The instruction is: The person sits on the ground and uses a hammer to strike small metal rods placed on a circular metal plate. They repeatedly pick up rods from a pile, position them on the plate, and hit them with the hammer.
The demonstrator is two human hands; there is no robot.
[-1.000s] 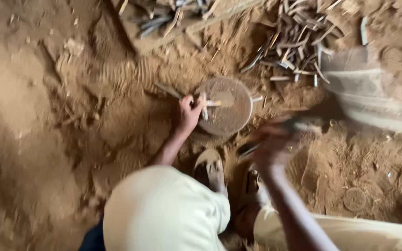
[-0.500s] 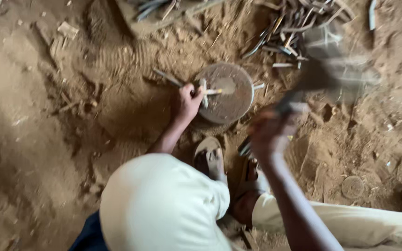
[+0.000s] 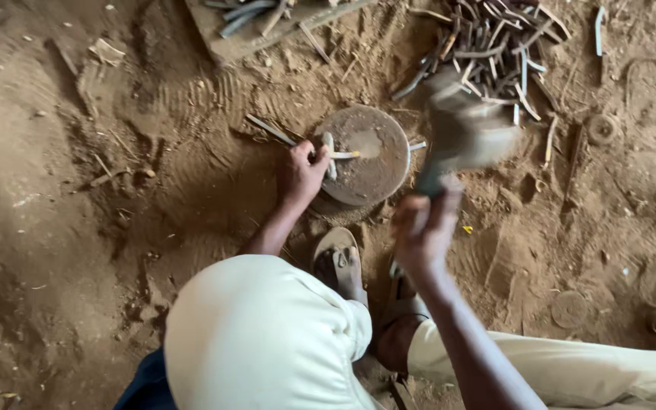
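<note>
Metal strip (image 3: 341, 155) pinned on round anvil (image 3: 366, 156) by left hand (image 3: 300, 171); right hand (image 3: 421, 231) clenched round blurred hammer (image 3: 466, 137) above it.

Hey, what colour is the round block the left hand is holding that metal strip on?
Dusty grey-brown, like the sandy ground; the head view shows the round block best.

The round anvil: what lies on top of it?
On the anvil lies a thin metal strip, held by the left hand. The strip's held end is covered by fingers. The rest is dusty, bare metal.
</note>
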